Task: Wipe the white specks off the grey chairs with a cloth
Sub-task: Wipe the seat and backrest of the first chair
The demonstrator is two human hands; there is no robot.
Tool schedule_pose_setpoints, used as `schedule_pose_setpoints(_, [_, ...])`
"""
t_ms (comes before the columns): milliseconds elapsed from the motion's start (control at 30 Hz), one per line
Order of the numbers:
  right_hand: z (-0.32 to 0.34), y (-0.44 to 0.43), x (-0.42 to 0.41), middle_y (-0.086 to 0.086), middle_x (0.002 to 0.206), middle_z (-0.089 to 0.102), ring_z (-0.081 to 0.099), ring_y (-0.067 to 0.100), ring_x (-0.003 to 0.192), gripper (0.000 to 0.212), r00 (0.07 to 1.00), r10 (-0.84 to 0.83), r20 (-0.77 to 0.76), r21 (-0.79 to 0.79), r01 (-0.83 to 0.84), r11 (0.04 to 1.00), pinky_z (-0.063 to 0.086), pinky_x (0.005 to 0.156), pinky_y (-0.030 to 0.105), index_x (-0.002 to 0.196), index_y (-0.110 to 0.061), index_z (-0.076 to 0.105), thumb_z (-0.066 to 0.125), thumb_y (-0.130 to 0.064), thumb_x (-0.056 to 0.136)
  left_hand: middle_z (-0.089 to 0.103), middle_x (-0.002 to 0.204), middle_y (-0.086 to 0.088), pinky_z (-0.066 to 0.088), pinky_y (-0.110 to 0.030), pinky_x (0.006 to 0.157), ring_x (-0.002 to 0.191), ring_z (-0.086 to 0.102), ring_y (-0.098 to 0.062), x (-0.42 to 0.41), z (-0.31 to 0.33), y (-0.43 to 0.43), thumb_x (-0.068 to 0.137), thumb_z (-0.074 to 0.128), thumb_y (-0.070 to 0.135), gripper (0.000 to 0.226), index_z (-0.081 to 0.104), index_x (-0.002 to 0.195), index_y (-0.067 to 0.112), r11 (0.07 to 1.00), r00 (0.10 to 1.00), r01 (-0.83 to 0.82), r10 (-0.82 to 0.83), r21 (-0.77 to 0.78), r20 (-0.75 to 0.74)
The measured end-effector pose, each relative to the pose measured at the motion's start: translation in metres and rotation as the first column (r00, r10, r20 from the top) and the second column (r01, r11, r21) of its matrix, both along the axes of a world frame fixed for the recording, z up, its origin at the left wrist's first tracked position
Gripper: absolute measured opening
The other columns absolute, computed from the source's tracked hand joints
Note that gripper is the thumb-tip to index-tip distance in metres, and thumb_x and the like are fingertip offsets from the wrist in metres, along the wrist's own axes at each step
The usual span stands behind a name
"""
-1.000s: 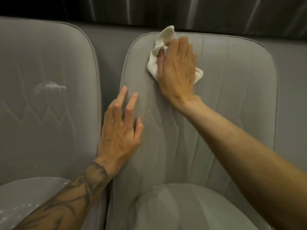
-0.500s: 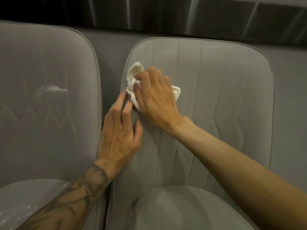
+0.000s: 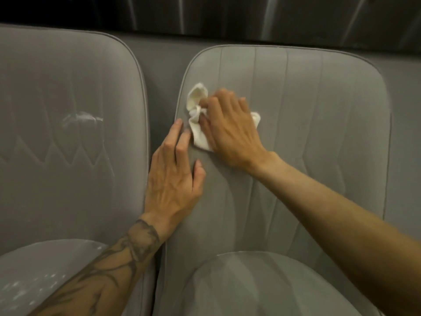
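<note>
- Nearest you, white specks [image 3: 25, 290] dot the left chair [image 3: 68, 179] seat.
- Your left hand [image 3: 173, 179] rests flat on the right chair [image 3: 319, 156] back, empty.
- Beyond it, your right hand [image 3: 230, 131] curls over the cloth [image 3: 198, 135]; the white smear [image 3: 82, 118] lies to its left, on the other chair.

No readable text, label, brand, number or sign on anything in view.

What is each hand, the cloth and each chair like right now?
Right chair: no white marks showing.
Left chair: white smear on back, specks on seat.
Cloth: crumpled, pressed on the right chair's back.
Right hand: holds the cloth there.
Left hand: flat, rests on the right chair's back.
</note>
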State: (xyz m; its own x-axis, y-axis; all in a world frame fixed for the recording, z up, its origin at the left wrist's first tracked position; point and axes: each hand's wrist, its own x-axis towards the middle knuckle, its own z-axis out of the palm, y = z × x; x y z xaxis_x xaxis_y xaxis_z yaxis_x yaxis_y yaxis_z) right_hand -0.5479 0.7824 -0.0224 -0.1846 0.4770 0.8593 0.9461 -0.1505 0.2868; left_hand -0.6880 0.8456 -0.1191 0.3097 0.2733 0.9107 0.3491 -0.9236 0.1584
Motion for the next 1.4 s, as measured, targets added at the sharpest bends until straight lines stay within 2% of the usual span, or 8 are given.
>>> schedule_pose_setpoints(200, [-0.024, 0.016, -0.025, 0.010, 0.101, 0.055, 0.051, 0.027, 0.091, 0.019, 0.957, -0.003, -0.290, 0.230, 0.073, 0.970, 0.037, 0.077, 0.040, 0.101, -0.009, 0.056, 0.046, -0.025, 0.100, 0.031, 0.166, -0.018, 0.042, -0.043, 0.114, 0.145, 0.044, -0.032, 0.001, -0.001, 0.002, 0.094, 0.056, 0.022, 0.067, 0.032, 0.153, 0.004, 1.000, 1.000, -0.009, 0.008, 0.015, 0.018])
schedule_pose_setpoints(400, [-0.003, -0.001, 0.001, 0.013, 0.100, 0.055, 0.051, 0.030, 0.089, 0.019, 0.999, -0.020, -0.043, 0.036, 0.022, 0.999, 0.033, 0.078, 0.040, 0.105, -0.009, 0.058, 0.050, -0.024, 0.100, 0.033, 0.165, -0.021, 0.042, -0.052, 0.110, 0.142, 0.047, -0.036, -0.006, 0.004, -0.002, 0.094, 0.058, 0.024, 0.067, 0.039, 0.153, 0.000, 0.991, 0.986, -0.108, 0.116, 0.074, -0.117])
schedule_pose_setpoints(600, [0.002, 0.010, -0.004, 0.014, 0.103, 0.056, 0.052, 0.033, 0.092, 0.023, 0.954, -0.115, -0.278, 0.227, 0.182, 0.957, 0.042, 0.078, 0.046, 0.105, -0.008, 0.055, 0.043, -0.028, 0.101, 0.028, 0.170, -0.011, 0.026, -0.051, 0.121, 0.151, 0.039, -0.029, -0.044, 0.009, 0.029, 0.105, 0.041, 0.038, 0.063, 0.031, 0.162, 0.013, 0.928, 0.930, -0.168, 0.261, 0.331, -0.259])
schedule_pose_setpoints(700, [-0.048, -0.006, -0.020, 0.013, 0.108, 0.056, 0.050, 0.032, 0.098, 0.019, 0.974, -0.059, -0.217, 0.100, 0.083, 0.992, 0.038, 0.082, 0.042, 0.109, -0.010, 0.054, 0.046, -0.025, 0.100, 0.026, 0.172, -0.008, 0.015, -0.055, 0.128, 0.159, 0.026, -0.027, -0.049, 0.003, 0.033, 0.107, 0.035, 0.042, 0.065, 0.026, 0.165, 0.015, 0.935, 0.926, -0.196, 0.276, 0.296, -0.258])
schedule_pose_setpoints(833, [-0.016, -0.003, -0.002, 0.012, 0.100, 0.055, 0.047, 0.029, 0.090, 0.016, 0.992, -0.098, -0.080, 0.094, 0.105, 0.990, 0.031, 0.076, 0.039, 0.105, -0.012, 0.054, 0.049, -0.026, 0.099, 0.025, 0.172, -0.007, 0.008, -0.058, 0.129, 0.160, 0.022, -0.024, -0.044, -0.004, 0.034, 0.107, 0.034, 0.041, 0.065, 0.026, 0.165, 0.014, 0.944, 0.944, -0.217, 0.268, 0.248, -0.193])
schedule_pose_setpoints(967, [0.005, 0.017, -0.016, 0.011, 0.100, 0.056, 0.051, 0.029, 0.088, 0.022, 0.931, -0.113, -0.346, 0.281, 0.218, 0.935, 0.035, 0.075, 0.039, 0.102, -0.009, 0.056, 0.045, -0.027, 0.100, 0.022, 0.173, -0.007, 0.007, -0.057, 0.129, 0.161, 0.021, -0.023, -0.043, -0.007, 0.037, 0.107, 0.034, 0.038, 0.060, 0.029, 0.164, 0.019, 0.950, 0.962, -0.223, 0.251, 0.217, -0.109])
schedule_pose_setpoints(1133, [-0.043, -0.004, -0.035, 0.011, 0.105, 0.056, 0.053, 0.030, 0.094, 0.020, 0.975, -0.026, -0.222, 0.048, 0.037, 0.998, 0.040, 0.080, 0.043, 0.106, -0.009, 0.058, 0.046, -0.025, 0.101, 0.026, 0.171, -0.012, 0.012, -0.059, 0.128, 0.160, 0.021, -0.027, -0.044, -0.008, 0.037, 0.101, 0.045, 0.025, 0.060, 0.039, 0.160, 0.018, 0.973, 0.976, -0.216, 0.215, 0.085, 0.025])
schedule_pose_setpoints(1400, [0.000, 0.018, -0.033, 0.012, 0.103, 0.054, 0.051, 0.029, 0.091, 0.026, 0.958, -0.060, -0.281, 0.158, 0.108, 0.981, 0.041, 0.079, 0.044, 0.105, -0.009, 0.057, 0.043, -0.029, 0.099, 0.024, 0.171, -0.010, 0.012, -0.054, 0.130, 0.162, 0.015, -0.025, -0.041, -0.011, 0.040, 0.098, 0.047, 0.023, 0.057, 0.046, 0.154, 0.016, 0.981, 0.983, -0.183, 0.180, 0.073, 0.035])
